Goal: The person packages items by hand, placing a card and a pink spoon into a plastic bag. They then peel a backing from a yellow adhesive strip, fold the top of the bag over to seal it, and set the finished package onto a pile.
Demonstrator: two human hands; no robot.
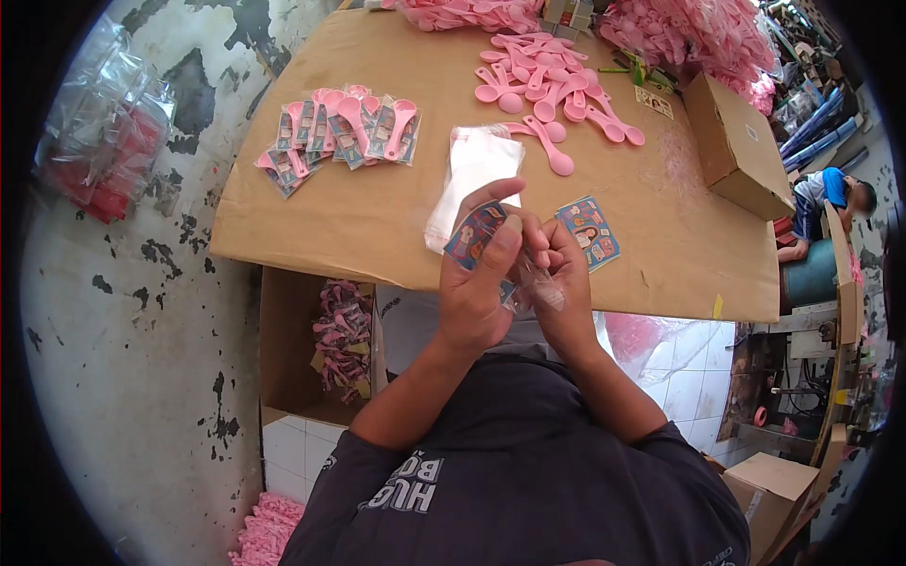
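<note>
My left hand (477,283) holds a small printed card (475,232) upright between thumb and fingers. My right hand (559,274) pinches a clear plastic bag (540,283) right beside that card; both hands meet just above the near edge of the cardboard worktop (377,212). A stack of clear empty bags (472,170) lies just beyond my hands. More printed cards (588,232) lie on the cardboard to the right. Loose pink spoons (547,90) are spread at the far middle. Finished packs, each a pink spoon with a card (344,132), are piled at the far left.
A brown cardboard box (736,146) stands at the right edge of the worktop. Big heaps of pink spoons (689,38) fill the far side. Under the worktop is an open box with pink items (342,335). A seated person (830,198) is at the far right.
</note>
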